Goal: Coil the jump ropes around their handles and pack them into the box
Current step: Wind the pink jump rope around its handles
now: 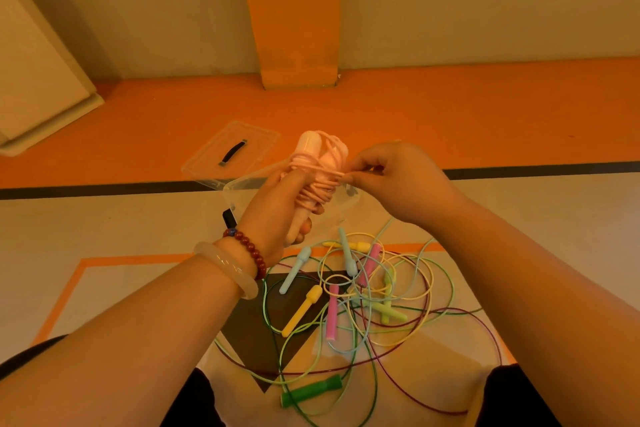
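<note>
Head view looks down on a floor (485,121) of orange and cream bands with a black line across it. On the near part of the floor, between the person's forearms, lies a loose pile of jump ropes (412,291), with green, yellow, blue and purple cords looped over one another. Just beyond the pile stands a clear box (348,208), partly hidden behind the hands, and its clear lid (258,144) lies flat on the floor to the far left of it.

Above the box, the left hand (277,208) is curled around the two handles of a pink jump rope (318,166) and holds them upright, with the cord wound many times around them. The right hand (391,180) pinches the cord's free end between thumb and fingertips, just right of the coil.

In the pile lie a green handle (310,392) nearest, a yellow handle (301,310) and a blue handle (294,270). A red bead bracelet (249,250) and a pale bangle (228,267) sit on the left wrist.
</note>
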